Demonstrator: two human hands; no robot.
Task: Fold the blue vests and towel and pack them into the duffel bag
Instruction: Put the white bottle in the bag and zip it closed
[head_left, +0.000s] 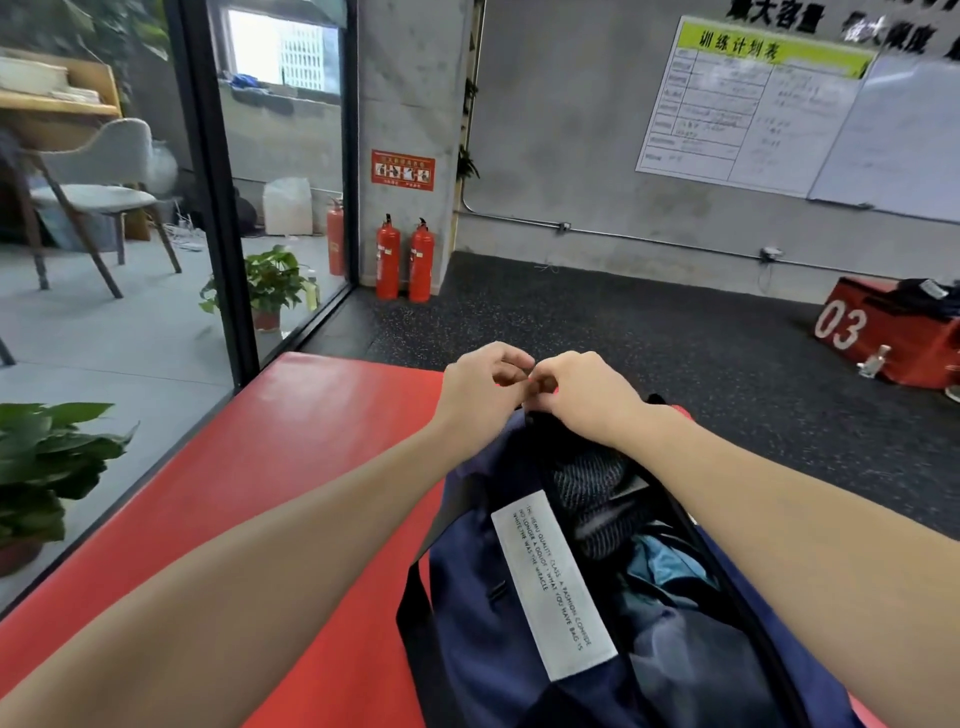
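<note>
Plainly, your navy fabric duffel bag (519, 613) lay on the red padded mat (270, 493), its open mouth running from the lower edge of the view up toward twelve o'clock, with a white printed label (553, 587) on its near side and a black strap (415, 618) hanging off at nine o'clock. Your left hand (480, 392) and your right hand (587, 395) met at the bag's far end, at twelve o'clock from the label, both with fingers curled and fingertips pinched together over the dark end of the opening. What they pinched was too small and too blurred for me to tell; it sat right at the bag's far tip. Inside the mouth you had a dark ribbed grey cloth (587, 488) toward the hands and a light blue fabric (662, 566) at five o'clock from it, lower down. Your right forearm crossed over the bag's right edge and hid it. The bag's near end was cut off by the bottom of the view. Whether the grey cloth was the towel, I could not tell. At twelve o'clock beyond the mat stood two red fire extinguishers (405, 260), and at two o'clock a red box marked 03 (883, 332).
</note>
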